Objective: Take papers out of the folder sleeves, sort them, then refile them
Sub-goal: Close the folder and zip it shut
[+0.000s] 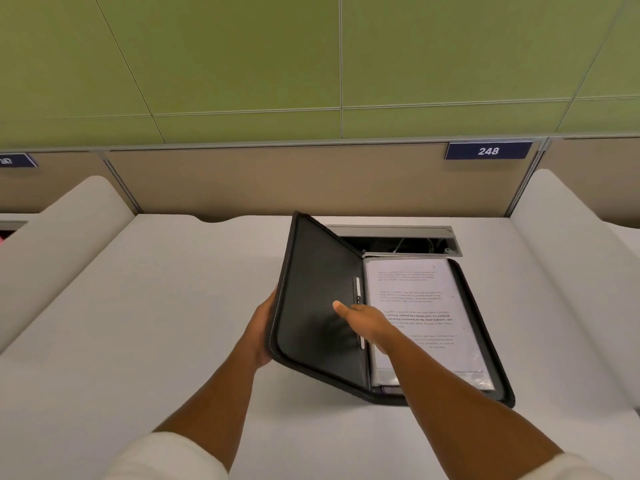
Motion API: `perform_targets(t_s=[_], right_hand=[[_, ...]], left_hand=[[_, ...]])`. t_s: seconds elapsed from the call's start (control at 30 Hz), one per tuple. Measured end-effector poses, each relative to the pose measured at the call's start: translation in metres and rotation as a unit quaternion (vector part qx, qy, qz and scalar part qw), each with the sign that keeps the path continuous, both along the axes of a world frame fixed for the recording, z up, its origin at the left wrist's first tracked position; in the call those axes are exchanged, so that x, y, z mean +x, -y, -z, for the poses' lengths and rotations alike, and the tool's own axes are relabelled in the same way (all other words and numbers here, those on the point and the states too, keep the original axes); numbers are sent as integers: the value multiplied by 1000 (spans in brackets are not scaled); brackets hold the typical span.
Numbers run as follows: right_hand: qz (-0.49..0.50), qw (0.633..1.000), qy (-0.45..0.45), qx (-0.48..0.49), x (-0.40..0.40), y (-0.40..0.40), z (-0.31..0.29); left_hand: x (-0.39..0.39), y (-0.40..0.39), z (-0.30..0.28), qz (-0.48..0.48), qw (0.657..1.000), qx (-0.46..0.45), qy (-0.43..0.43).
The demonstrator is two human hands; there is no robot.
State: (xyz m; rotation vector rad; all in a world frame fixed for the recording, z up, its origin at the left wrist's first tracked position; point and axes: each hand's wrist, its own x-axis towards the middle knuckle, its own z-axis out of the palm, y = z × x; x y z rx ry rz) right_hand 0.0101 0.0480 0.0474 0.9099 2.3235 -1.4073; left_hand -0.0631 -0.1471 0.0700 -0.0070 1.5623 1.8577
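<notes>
Left of the folder, bare bench gives me room. My left hand grips the raised cover's outer edge; my right hand, fingers straight, rests at the spine. The sleeved papers lie just right of it, long axis running away from me.

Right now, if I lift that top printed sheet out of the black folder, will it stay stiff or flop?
The top sheet will probably flop: it looks like one thin printed page. It seems to lie under or among glossy clear sleeves, so it may slide easily. The folder cover, held up at its edge by the left hand, looks rigid.
</notes>
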Motion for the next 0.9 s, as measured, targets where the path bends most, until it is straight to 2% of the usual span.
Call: perform_targets(t_s=[0.1, 0.23, 0.3, 0.43, 0.53, 0.63, 0.77, 0.9], right_hand=[[62, 993, -67, -76, 5, -14, -16], [147, 957, -155, -198, 21, -42, -42], [172, 939, -185, -235, 30, -59, -46], [218, 905, -221, -290, 53, -91, -52], [236, 896, -217, -305, 73, -116, -53], [238, 891, -219, -318, 91, -136, -50], [268, 908, -162, -277, 114, -161, -46], [317, 920, -126, -192, 126, -192, -32]], left_hand=[[12, -34, -10, 37, 999, 1, -26], [18, -80, -5, 132, 983, -101, -84], [26, -99, -1, 139, 976, -131, -101], [46, -130, 8, 116, 977, -125, -131], [55, -145, 22, 131, 962, -159, -178], [59, -156, 36, 173, 928, -219, -248], [61, -169, 51, 211, 889, -268, -307], [62, -181, 61, 225, 857, -314, -341]])
